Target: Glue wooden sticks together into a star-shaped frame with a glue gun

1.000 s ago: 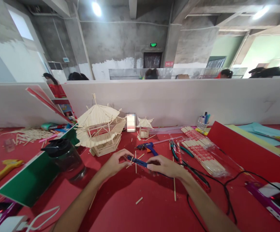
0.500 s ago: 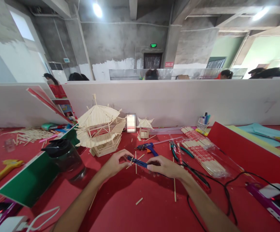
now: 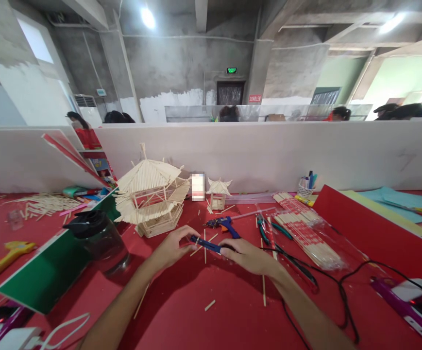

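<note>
My left hand (image 3: 176, 244) pinches the left end of a slim dark blue tool (image 3: 207, 243) with a slot along its body; its exact kind I cannot tell. On the other end, thumb and fingers of my right hand (image 3: 249, 255) are closed. The tool is held over several thin wooden sticks (image 3: 205, 255) that cross one another on the red table. A small pale piece shows by my left fingertips, partly hidden. Just beyond lies a blue glue gun (image 3: 223, 223). One short stick piece (image 3: 210, 305) rests nearer to me.
A large stick pavilion (image 3: 152, 194) and a small one (image 3: 218, 193) stand at the back. A dark water bottle (image 3: 99, 240) is at left. Bagged sticks (image 3: 307, 233), green-handled pliers (image 3: 263, 233) and black cables (image 3: 342, 287) lie at right. A white partition (image 3: 254, 155) closes the back.
Almost nothing differs. The blue tool and both hands have shifted very slightly; both hands keep the same hold.
</note>
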Motion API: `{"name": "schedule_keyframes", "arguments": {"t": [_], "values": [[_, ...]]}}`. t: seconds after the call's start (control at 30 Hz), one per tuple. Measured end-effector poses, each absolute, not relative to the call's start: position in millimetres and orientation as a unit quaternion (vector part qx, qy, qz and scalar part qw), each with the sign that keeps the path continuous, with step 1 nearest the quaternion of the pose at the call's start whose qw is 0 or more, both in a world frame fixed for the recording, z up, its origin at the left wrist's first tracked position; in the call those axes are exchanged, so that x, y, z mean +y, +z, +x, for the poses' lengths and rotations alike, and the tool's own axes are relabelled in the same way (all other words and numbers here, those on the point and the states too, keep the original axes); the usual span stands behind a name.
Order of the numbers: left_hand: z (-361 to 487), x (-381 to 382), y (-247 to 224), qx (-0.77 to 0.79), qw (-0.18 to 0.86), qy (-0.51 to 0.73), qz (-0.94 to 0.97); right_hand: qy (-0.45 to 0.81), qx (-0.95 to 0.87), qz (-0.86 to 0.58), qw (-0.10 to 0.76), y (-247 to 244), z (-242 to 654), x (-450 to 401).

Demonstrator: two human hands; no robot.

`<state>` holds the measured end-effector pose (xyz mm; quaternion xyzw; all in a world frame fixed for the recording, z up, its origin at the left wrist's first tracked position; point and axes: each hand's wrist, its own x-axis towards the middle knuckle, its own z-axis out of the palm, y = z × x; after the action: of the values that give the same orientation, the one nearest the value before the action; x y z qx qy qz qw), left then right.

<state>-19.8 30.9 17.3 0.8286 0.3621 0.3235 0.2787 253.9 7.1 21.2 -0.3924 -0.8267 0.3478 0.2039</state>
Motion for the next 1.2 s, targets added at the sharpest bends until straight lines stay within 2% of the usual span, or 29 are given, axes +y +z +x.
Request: {"name": "schedule_keyframes", "arguments": {"t": [0.2,0.53,0.77,0.97,1.2], "values": [[-21.7,26.8,25.4,0.362,0.243,0.298,0.849,0.171,-0.857,-0.457,0.168,14.0,238.3,-2.9],[-22.1,21.1,26.5,0.365,0.195,0.253,0.874,0.075,-0.864,-0.48,0.133,4.3,229.7,3.1],[-18.8,17.9,30.1,0.366,0.079,0.214,0.902,0.05,-0.852,-0.509,0.11,3.1,225.7,3.5],[-23.7,22.6,19.2,0.297,-0.02,0.223,0.928,0.065,-0.855,-0.502,0.113,-1.9,223.8,4.4],[-25.6,19.8,25.7,0.254,-0.04,0.213,0.942,0.061,-0.858,-0.501,0.098,-6.0,219.9,3.4]]}}
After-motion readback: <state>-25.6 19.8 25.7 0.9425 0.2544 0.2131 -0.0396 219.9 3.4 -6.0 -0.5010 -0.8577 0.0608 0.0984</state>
